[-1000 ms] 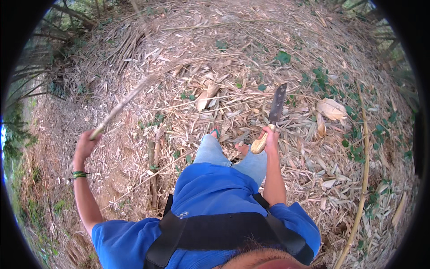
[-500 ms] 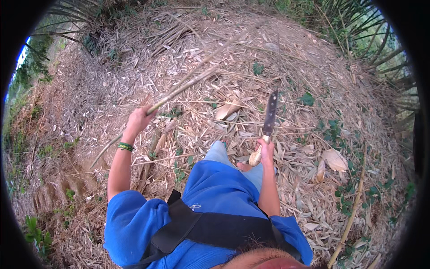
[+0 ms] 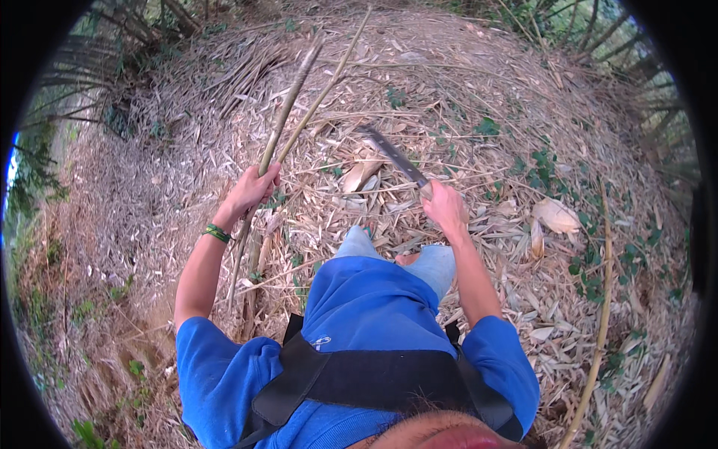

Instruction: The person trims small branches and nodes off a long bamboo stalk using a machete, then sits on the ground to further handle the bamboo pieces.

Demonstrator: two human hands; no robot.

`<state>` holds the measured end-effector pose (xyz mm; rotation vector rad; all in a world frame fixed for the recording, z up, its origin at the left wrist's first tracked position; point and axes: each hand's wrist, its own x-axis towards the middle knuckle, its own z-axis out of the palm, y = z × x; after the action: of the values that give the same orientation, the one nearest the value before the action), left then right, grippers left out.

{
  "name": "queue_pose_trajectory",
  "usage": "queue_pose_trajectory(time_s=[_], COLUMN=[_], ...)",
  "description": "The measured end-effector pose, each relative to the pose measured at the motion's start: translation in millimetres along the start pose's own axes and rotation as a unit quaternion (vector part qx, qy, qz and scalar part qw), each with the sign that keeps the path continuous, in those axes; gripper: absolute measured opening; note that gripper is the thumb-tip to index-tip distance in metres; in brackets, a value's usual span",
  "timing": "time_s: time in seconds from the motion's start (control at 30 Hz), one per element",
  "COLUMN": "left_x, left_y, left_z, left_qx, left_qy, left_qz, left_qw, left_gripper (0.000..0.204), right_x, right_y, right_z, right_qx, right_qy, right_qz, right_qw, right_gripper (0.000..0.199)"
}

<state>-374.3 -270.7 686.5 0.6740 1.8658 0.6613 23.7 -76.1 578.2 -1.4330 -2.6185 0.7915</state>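
Note:
My left hand [image 3: 256, 187] is closed round two thin sticks, with a green band on its wrist. The thicker stick [image 3: 288, 108] rises steeply away from me; a slimmer, paler stick [image 3: 329, 86] leans to the right beside it. Their lower ends point down past my forearm. In my right hand [image 3: 446, 206] is a machete [image 3: 396, 156], gripped by its handle, which the fingers mostly hide. Its dark blade has a row of holes or spots and points up and left, with a gap between it and the sticks.
Dry leaves and thin stalks cover the ground. A pile of cut sticks [image 3: 250, 78] lies at the far left. A long pale pole [image 3: 600, 329] lies on the right, near a broad dry husk [image 3: 556, 215]. Another husk [image 3: 360, 173] lies ahead of my feet. Plant clumps stand at the far edges.
The sticks in my left hand have swung from slanting right to nearly upright. My right hand has risen slightly, and the machete blade has tipped from upright toward the left.

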Motion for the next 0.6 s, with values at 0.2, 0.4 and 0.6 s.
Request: queue_pose_trajectory(time_s=[0.2,0.4,0.6], left_x=[10,35,51], left_y=[45,37,43], left_z=[21,16,27], left_qx=[0.013,-0.066,-0.011], left_qy=[-0.106,-0.139,0.058], left_qz=[0.124,0.12,0.064], left_qw=[0.986,0.981,0.996], left_gripper=[0.037,0.029,0.049], right_x=[30,31,25], right_y=[-38,-42,-22], right_z=[-38,-52,-28], right_qx=[-0.137,-0.119,-0.15], right_qy=[-0.013,-0.043,0.018], right_qz=[-0.205,-0.143,-0.141], right_qw=[0.969,0.982,0.978], right_gripper=[0.025,0.024,0.023])
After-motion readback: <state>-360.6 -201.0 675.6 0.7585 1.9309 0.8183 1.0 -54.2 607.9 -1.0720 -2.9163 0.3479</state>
